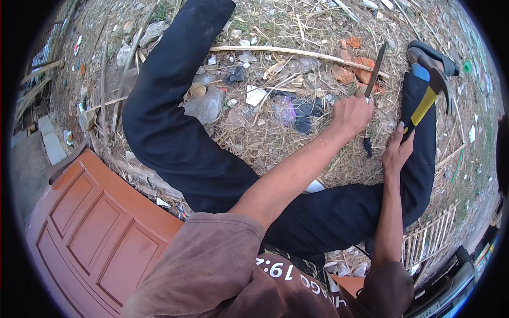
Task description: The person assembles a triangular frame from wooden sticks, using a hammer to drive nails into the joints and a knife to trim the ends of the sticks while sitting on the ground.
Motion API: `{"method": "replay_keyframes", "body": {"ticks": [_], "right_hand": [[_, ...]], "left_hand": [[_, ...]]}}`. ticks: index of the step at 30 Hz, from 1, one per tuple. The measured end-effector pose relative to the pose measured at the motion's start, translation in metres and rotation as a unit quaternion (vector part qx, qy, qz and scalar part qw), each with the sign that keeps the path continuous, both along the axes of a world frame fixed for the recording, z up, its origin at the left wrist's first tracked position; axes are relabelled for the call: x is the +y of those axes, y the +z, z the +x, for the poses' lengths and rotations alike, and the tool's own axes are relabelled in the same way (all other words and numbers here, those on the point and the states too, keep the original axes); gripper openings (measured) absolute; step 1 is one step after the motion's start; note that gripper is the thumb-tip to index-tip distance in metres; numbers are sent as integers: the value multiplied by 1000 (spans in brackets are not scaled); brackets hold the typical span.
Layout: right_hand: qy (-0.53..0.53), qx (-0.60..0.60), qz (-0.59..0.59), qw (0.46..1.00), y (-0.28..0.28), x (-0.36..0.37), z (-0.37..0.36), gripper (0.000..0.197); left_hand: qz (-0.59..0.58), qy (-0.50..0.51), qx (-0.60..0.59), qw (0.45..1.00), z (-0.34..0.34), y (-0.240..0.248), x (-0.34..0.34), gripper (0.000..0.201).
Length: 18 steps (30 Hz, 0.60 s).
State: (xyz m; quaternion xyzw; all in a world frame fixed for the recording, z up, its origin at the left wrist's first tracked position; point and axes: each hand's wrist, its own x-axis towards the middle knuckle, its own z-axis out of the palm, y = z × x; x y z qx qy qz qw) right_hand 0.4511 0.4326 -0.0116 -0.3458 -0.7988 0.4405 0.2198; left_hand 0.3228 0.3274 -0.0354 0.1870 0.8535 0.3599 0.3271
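My left hand (352, 114) is closed in a fist, its arm stretched across from the lower middle. Out of its top sticks a long, narrow, dark metal blade (377, 70), pointing up and slightly right; its grip is hidden, so I cannot tell whether it is a knife or a file. Just to the right, my right hand (397, 151) wraps round the lower handle of a claw hammer (426, 105). The hammer has a yellow and black handle and a dark metal head raised at the upper right, in front of my right foot. Blade and hammer are apart.
My legs in black trousers (175, 122) frame dry, littered ground. A long thin wooden strip (286, 51) lies ahead, near broken red bricks (344, 73). Plastic scraps (207, 106) lie between my legs. A reddish-brown panelled door (101, 222) is at the lower left.
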Motion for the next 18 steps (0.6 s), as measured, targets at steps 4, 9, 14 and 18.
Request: {"method": "replay_keyframes", "body": {"ticks": [4,9,14,18], "right_hand": [[47,-252,85,963,-10,0,4,24],[20,-88,75,993,9,-1,-13,37],[-34,-74,-1,997,0,6,-6,36],[-66,-197,58,977,-17,23,-5,37]], "left_hand": [[8,2,13,1000,5,-4,1,48],[6,7,4,1000,-4,0,-4,50],[21,7,7,1000,4,1,-10,51],[33,5,-14,999,1,7,-24,53]]}}
